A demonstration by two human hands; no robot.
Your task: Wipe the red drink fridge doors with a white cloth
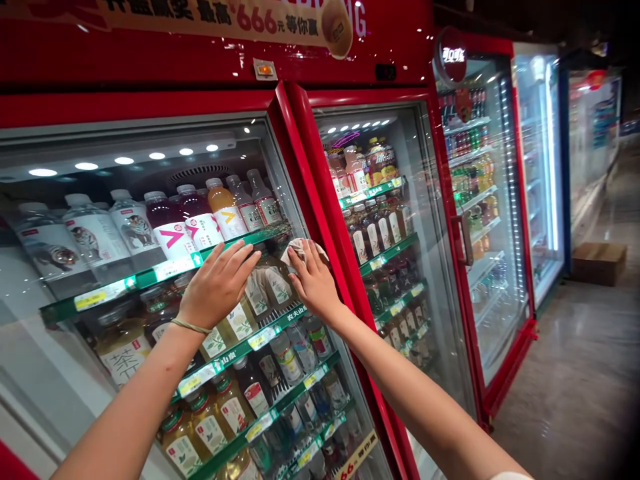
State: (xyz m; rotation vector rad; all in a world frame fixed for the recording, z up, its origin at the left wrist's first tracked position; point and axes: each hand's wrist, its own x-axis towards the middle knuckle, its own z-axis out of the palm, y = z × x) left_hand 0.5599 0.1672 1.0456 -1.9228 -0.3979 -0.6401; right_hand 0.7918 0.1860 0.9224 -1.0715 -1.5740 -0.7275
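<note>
My left hand [220,280] lies flat with fingers stretched out on the glass door [75,387] of a red drinks fridge, holding nothing. A thin band circles its wrist. Just to the right, my right hand [314,279] presses a small crumpled beige cloth [299,249] against the same glass, near the door's red right frame [310,193]. Behind the glass stand shelves of bottled drinks [200,220] with green price rails.
A second red fridge door [400,267] with a handle [466,239] stands to the right, then more lit coolers [543,167] along the wall. A cardboard box [599,262] sits on the shiny floor [575,387] at the far right.
</note>
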